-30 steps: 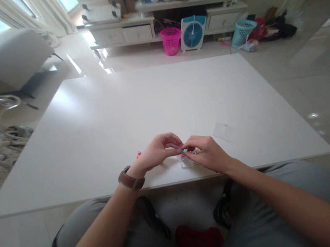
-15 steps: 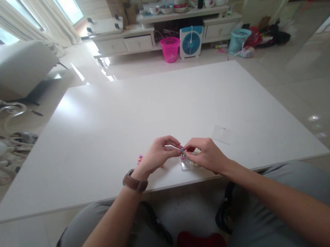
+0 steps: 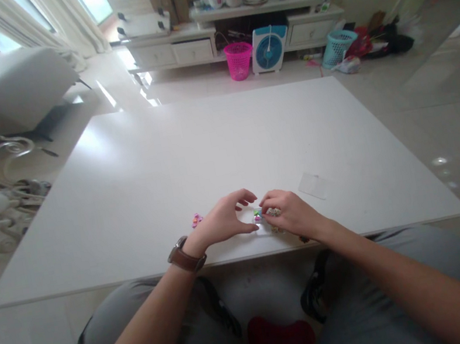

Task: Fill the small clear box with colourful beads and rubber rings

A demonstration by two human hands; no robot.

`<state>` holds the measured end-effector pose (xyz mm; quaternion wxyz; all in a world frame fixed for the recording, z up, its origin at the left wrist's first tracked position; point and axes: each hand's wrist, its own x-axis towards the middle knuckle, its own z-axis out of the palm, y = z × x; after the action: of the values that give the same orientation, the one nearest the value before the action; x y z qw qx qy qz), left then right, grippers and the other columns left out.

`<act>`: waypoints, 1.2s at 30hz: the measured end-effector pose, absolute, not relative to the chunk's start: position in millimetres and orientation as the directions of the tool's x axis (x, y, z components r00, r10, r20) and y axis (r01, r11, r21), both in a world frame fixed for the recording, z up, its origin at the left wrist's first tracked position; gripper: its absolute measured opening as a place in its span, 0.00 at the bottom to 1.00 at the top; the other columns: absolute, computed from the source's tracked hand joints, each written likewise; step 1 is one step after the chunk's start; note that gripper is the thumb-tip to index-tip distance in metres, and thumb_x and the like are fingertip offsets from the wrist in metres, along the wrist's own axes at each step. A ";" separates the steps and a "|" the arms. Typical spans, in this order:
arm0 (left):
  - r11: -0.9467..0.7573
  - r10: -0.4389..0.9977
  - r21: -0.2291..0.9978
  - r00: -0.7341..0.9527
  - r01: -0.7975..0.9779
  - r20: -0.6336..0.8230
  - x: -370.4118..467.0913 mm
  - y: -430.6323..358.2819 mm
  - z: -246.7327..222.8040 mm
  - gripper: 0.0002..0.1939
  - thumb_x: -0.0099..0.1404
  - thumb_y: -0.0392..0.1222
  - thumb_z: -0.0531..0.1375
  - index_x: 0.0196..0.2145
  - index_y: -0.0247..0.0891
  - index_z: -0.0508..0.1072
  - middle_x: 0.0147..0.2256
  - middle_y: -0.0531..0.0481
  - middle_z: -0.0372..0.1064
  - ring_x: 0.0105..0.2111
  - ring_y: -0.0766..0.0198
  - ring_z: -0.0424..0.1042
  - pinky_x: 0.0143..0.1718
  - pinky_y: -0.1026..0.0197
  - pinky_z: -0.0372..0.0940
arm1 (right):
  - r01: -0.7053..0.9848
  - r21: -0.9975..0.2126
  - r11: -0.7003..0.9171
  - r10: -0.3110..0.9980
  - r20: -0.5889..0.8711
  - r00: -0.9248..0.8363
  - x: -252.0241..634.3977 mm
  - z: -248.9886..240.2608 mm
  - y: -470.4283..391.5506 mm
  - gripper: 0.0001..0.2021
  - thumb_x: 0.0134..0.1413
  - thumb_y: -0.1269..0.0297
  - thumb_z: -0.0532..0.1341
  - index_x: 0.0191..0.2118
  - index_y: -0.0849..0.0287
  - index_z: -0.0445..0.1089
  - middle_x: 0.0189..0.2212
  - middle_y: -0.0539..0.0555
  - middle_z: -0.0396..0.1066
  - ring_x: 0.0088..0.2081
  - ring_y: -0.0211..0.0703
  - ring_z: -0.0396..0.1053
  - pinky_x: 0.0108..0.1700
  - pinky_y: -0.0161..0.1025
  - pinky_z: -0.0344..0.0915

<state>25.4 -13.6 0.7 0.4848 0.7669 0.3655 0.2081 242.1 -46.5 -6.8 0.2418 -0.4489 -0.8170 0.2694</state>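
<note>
Small colourful pieces (image 3: 257, 215), green and pink, lie at a clear plastic box (image 3: 263, 230) near the table's front edge. My left hand (image 3: 228, 217) is just left of them, thumb and fingers spread apart with nothing between them. On the right, my right hand (image 3: 289, 212) is bent over the box's right side, its fingertips close to the pieces; what they hold, if anything, is too small to tell. Gold-coloured bits show under its fingers. A pink and purple cluster (image 3: 196, 220) lies left of my left hand.
A clear flat lid (image 3: 312, 186) lies on the white table (image 3: 216, 144), right of my hands. Beyond the table are a pink basket (image 3: 240, 62), a blue and white fan (image 3: 270, 51) and a light blue basket (image 3: 338, 48).
My left hand's thumb and fingers have opened away from the small pieces. My right hand has separated from it slightly. The camera view has shifted a little.
</note>
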 end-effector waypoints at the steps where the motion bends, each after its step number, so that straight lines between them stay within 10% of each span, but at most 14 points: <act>1: -0.313 0.745 0.869 0.667 0.382 -0.026 25.3 -14.7 0.4 0.28 0.51 0.42 0.71 0.49 0.41 0.70 0.48 0.46 0.71 0.48 0.54 0.71 0.50 0.51 0.67 | 0.616 -0.627 0.477 0.850 0.149 -0.505 242.8 -8.7 -46.2 0.04 0.56 0.73 0.64 0.31 0.59 0.75 0.37 0.55 0.73 0.41 0.44 0.70 0.44 0.40 0.66; 36: -0.448 0.697 0.757 0.716 0.476 -0.038 33.2 -19.5 -11.0 0.39 0.49 0.38 0.72 0.57 0.42 0.61 0.47 0.45 0.71 0.48 0.52 0.70 0.51 0.52 0.62 | 0.679 -0.452 0.578 0.775 0.043 -0.631 245.3 -1.2 -46.3 0.05 0.57 0.69 0.62 0.37 0.59 0.77 0.40 0.58 0.67 0.44 0.49 0.61 0.47 0.45 0.65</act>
<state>33.2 -19.5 -11.0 0.3921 0.8393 0.3493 0.1408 245.3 -46.3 -1.2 0.1186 -0.4129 -0.8804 0.2008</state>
